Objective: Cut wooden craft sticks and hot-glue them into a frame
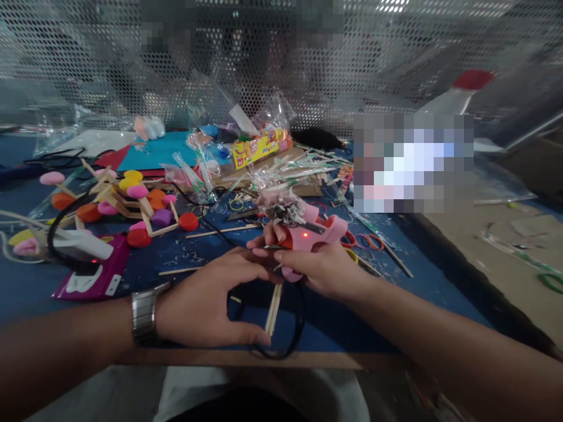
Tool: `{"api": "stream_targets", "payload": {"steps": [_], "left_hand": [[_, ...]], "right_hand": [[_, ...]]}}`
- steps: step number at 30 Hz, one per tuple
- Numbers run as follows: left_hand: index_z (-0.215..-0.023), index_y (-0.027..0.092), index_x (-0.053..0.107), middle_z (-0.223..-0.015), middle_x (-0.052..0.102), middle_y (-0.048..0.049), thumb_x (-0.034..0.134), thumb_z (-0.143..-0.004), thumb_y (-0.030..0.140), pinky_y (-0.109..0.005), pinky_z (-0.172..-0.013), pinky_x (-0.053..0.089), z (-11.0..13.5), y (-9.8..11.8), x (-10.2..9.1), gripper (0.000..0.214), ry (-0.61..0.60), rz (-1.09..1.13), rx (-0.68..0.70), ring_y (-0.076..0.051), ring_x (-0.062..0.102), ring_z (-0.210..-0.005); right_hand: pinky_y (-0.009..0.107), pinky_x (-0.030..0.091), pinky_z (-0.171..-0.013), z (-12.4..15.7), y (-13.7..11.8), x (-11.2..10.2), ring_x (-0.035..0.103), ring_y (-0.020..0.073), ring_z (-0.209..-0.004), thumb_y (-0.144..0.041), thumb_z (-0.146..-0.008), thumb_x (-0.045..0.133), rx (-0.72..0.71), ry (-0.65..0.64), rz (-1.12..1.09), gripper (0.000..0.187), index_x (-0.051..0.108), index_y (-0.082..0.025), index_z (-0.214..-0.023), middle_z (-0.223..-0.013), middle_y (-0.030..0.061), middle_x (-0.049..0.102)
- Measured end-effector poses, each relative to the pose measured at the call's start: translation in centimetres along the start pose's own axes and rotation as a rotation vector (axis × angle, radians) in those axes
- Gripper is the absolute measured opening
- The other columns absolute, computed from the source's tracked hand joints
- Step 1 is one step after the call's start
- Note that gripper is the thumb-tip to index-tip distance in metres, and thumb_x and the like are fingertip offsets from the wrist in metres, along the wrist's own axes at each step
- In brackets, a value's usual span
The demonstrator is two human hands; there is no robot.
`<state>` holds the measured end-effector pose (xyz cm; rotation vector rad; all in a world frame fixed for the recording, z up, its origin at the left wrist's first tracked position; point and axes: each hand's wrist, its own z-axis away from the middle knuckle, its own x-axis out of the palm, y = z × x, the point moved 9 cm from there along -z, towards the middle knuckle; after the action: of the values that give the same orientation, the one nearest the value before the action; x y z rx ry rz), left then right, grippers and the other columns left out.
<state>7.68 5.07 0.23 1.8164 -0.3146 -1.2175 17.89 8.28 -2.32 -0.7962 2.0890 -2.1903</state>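
My right hand (332, 269) is wrapped round a pink hot glue gun (303, 237), whose small red light glows. Crumpled, grimy wrapping covers the gun's front end. To its left, my left hand (211, 293) spans a pair of thin wooden sticks (273, 310), with the thumb at their near end and the fingers at the far end. A black cord (301, 322) loops down from the gun past the sticks. The fingertips of both hands come close together, and the gun's nozzle tip cannot be made out.
At left stands a wooden-stick structure with colourful round pieces (138, 191), beside a purple power strip (112, 266) holding a white plug. Plastic-wrapped sticks (281, 176), a yellow packet (259, 147) and blue paper (160, 152) lie behind. A red-capped bottle (448, 99) is at right.
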Motion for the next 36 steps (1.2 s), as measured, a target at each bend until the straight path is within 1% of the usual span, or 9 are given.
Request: {"api": "stream_targets", "payload": {"steps": [6,10,13,18,22,26,29,33,36], "left_hand": [[-0.129,0.024,0.062,-0.138,0.063,-0.0122,0.084,-0.076,0.041,-0.050,-0.116,0.038,-0.1,0.5,0.4,0.059,-0.023,-0.050,0.050,-0.032,0.054,-0.132],[-0.125,0.022,0.064,-0.129,0.066,-0.0111,0.085,-0.075,0.044,-0.045,-0.107,0.046,0.1,-0.1,-0.3,0.058,0.015,0.025,-0.005,-0.030,0.059,-0.123],[-0.124,0.022,0.064,-0.127,0.064,-0.0111,0.085,-0.075,0.043,-0.040,-0.095,0.052,0.4,-1.3,-1.5,0.058,0.112,0.135,-0.091,-0.029,0.062,-0.114],[-0.130,0.021,0.059,-0.132,0.060,-0.0129,0.083,-0.079,0.040,-0.040,-0.091,0.052,0.9,-3.3,-3.0,0.059,0.300,0.479,-0.201,-0.028,0.063,-0.111],[-0.132,0.023,0.060,-0.132,0.060,-0.0126,0.084,-0.077,0.040,-0.036,-0.086,0.052,1.1,-3.3,-3.8,0.062,0.392,0.583,-0.180,-0.023,0.062,-0.101],[-0.128,0.025,0.066,-0.119,0.063,-0.0076,0.087,-0.074,0.040,-0.028,-0.074,0.050,1.3,-3.7,-4.4,0.060,0.463,0.613,-0.173,-0.015,0.058,-0.084],[-0.127,0.026,0.067,-0.110,0.062,-0.0050,0.090,-0.071,0.039,-0.027,-0.074,0.049,1.5,-4.2,-4.4,0.062,0.498,0.658,-0.178,-0.013,0.055,-0.079],[-0.126,0.026,0.068,-0.107,0.062,-0.0050,0.091,-0.069,0.041,-0.033,-0.087,0.049,1.4,-4.3,-4.3,0.063,0.507,0.690,-0.184,-0.017,0.057,-0.090],[-0.127,0.025,0.066,-0.110,0.063,-0.0061,0.091,-0.067,0.041,-0.037,-0.090,0.049,1.3,-4.3,-4.0,0.067,0.486,0.718,-0.194,-0.020,0.059,-0.095]], "right_hand": [[0.042,0.053,-0.104,-0.1,0.3,0.4,0.068,0.0187,-0.103,-0.017,-0.076,0.074,-0.025,-0.036,-0.011,0.020,0.056,-0.022,-0.083,-0.091,-0.0021,0.059],[0.033,0.058,-0.081,0.0,-0.5,-1.3,0.065,0.0159,-0.088,-0.024,-0.080,0.075,-0.063,0.032,0.086,0.021,0.054,-0.022,-0.081,-0.094,0.0000,0.059],[0.026,0.049,-0.060,0.2,-1.6,-2.9,0.058,0.0127,-0.070,-0.029,-0.081,0.076,-0.091,0.082,0.126,0.021,0.056,-0.022,-0.082,-0.084,-0.0010,0.057],[0.024,0.037,-0.047,0.6,-2.4,-3.2,0.047,0.0100,-0.055,-0.035,-0.072,0.082,-0.069,0.001,0.024,0.027,0.059,-0.021,-0.075,-0.070,-0.0032,0.051],[0.021,0.028,-0.041,1.0,-1.6,-2.6,0.046,0.0110,-0.054,-0.041,-0.074,0.082,-0.015,-0.050,0.069,0.037,0.067,-0.024,-0.104,-0.070,-0.0025,0.053],[0.020,0.030,-0.043,1.5,-1.2,-1.8,0.046,0.0104,-0.059,-0.041,-0.081,0.079,-0.020,-0.142,0.102,0.036,0.070,-0.023,-0.111,-0.072,-0.0013,0.053],[0.020,0.039,-0.048,1.9,-1.8,-0.9,0.050,0.0107,-0.064,-0.037,-0.087,0.074,-0.104,-0.251,0.167,0.030,0.073,-0.026,-0.115,-0.080,0.0014,0.060],[0.026,0.055,-0.072,2.4,-2.8,0.4,0.065,0.0146,-0.085,-0.031,-0.093,0.068,-0.228,-0.357,0.328,0.033,0.071,-0.034,-0.126,-0.110,0.0040,0.071],[0.034,0.055,-0.092,2.6,-3.3,1.1,0.067,0.0192,-0.106,-0.028,-0.095,0.065,-0.301,-0.392,0.431,0.035,0.069,-0.032,-0.130,-0.120,0.0050,0.072]]}}
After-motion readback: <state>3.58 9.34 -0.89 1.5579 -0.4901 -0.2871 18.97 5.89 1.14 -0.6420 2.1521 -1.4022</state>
